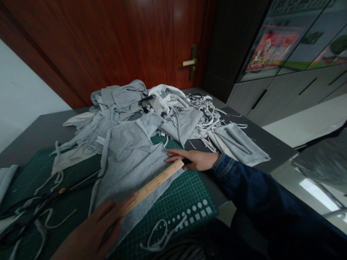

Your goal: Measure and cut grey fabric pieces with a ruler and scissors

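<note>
Wooden ruler (pixel 153 186) lying across grey knit fabric (pixel 127 169): your right grip (pixel 193 159) holding its far end, your left grip (pixel 92 227) spread at its near end, green cutting mat (pixel 187 202) beneath both.

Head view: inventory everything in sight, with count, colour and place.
wooden ruler: one, pale tan, lying diagonally on the grey fabric piece
grey fabric piece: one, grey, spread on the cutting mat
cutting mat: at least one, green with white grid, front of table
scissors: one pair, black, on the mat at left
fabric scraps: many, grey and white, heaped at back of table
table: one, dark grey, under everything
door: one, reddish-brown wood, behind table, brass lever handle
cabinets: grey, at right
left hand: one, at ruler's near end
right hand: one, at ruler's far end, dark denim sleeve
</note>
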Demonstrator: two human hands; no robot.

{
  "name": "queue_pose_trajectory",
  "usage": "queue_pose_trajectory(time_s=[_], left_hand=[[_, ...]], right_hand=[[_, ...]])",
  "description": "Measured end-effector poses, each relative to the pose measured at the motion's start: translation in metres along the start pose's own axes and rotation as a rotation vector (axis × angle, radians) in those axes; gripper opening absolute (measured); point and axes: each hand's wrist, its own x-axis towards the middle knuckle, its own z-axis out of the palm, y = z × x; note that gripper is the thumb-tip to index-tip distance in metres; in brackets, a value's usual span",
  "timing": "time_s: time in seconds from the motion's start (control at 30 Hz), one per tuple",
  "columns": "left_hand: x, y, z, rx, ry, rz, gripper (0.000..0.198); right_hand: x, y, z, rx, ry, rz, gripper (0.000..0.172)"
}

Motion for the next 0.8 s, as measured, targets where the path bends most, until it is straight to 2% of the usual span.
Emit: queue_pose_trajectory(time_s=[0.1, 0.3, 0.67, 0.73, 0.8], left_hand=[[0.005, 0.004, -0.003, -0.010, -0.037, 0.074, 0.044], [0.006, 0.007, 0.005, 0.013, -0.090, 0.090, 0.044], [0.001, 0.007, 0.011, 0.014, -0.013, 0.157, 0.040], [0.001, 0.008, 0.010, 0.013, -0.018, 0.161, 0.040], [0.002, 0.012, 0.007, 0.027, -0.021, 0.156, 0.041]], right_hand=[[0.000, 0.000, 0.000, 0.005, -0.028, -0.005, 0.106], [-0.001, -0.004, -0.002, 0.013, -0.024, 0.015, 0.104], [-0.003, -0.007, -0.006, 0.009, -0.051, 0.059, 0.103], [-0.002, -0.009, -0.006, -0.002, -0.053, 0.070, 0.098], [-0.001, -0.011, -0.004, -0.039, -0.049, 0.050, 0.079]])
